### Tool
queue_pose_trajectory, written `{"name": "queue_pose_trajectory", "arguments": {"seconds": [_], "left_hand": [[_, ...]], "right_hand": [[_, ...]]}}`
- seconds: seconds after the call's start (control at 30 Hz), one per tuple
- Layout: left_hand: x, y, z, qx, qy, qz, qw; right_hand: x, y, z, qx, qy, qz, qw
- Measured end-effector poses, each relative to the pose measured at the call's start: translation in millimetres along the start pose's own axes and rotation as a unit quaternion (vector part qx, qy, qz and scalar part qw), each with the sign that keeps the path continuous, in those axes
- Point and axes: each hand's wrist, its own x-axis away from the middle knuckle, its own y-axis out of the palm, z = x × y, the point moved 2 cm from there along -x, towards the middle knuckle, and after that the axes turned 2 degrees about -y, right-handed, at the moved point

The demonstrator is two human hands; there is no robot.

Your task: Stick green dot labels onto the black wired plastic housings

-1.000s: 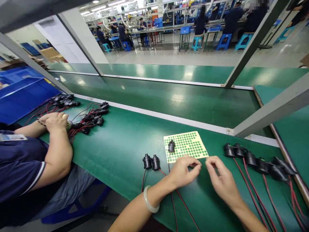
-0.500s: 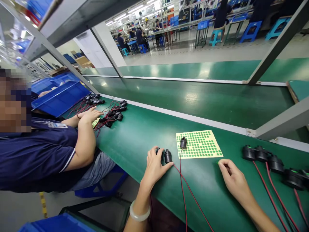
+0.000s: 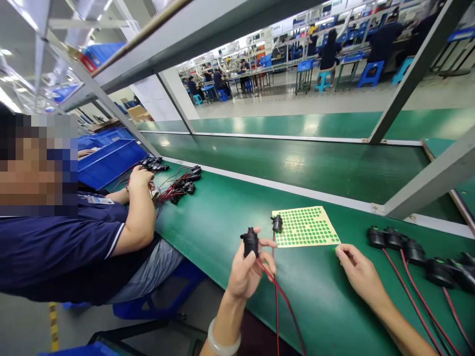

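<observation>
Fingers of the left hand clamp a black part above the table, left of the dotted sheet; by its near right corner, the right hand pinches a green sticker, thumb and forefinger together.

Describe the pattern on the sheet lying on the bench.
The sheet is pale yellow, dotted green in rows, best seen in the head view.

Now the left hand holds a black part up off the counter, at nine o'clock from the dotted sheet.
</observation>
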Motion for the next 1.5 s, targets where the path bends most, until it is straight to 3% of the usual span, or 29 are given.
{"name": "queue_pose_trajectory", "arguments": {"seconds": [0.07,0.17,0.3,0.4,0.53,0.7,1.0,1.5], "left_hand": [[-6.6,18.7,1.2,0.068,-0.042,-0.050,0.996],[-24.7,40.9,3.4,0.039,-0.049,-0.113,0.992],[-52.9,61.5,5.2,-0.171,0.079,-0.146,0.971],[-66.2,68.7,-2.3,-0.316,0.146,-0.113,0.931],[-70.5,65.7,-23.9,-0.404,0.188,-0.073,0.892],[-68.3,52.1,-46.8,-0.421,0.224,-0.012,0.879],[-61.1,47.1,-50.0,-0.536,0.281,0.080,0.792],[-60.1,50.7,-48.6,-0.523,0.317,0.106,0.784]], "right_hand": [[-8.4,-7.4,-17.6,-0.009,-0.012,0.002,1.000],[-20.6,-24.9,-64.9,-0.039,-0.041,-0.005,0.998],[-24.0,-46.4,-138.5,-0.093,-0.112,-0.038,0.989],[-17.8,-49.5,-166.8,-0.098,-0.159,-0.075,0.979],[-11.2,-41.3,-162.4,-0.051,-0.175,-0.107,0.977],[-13.6,-28.4,-147.5,-0.002,-0.140,-0.156,0.978],[-18.4,-2.9,-143.3,-0.011,-0.113,-0.157,0.981],[-17.1,7.2,-136.0,-0.036,-0.104,-0.106,0.988]]}}
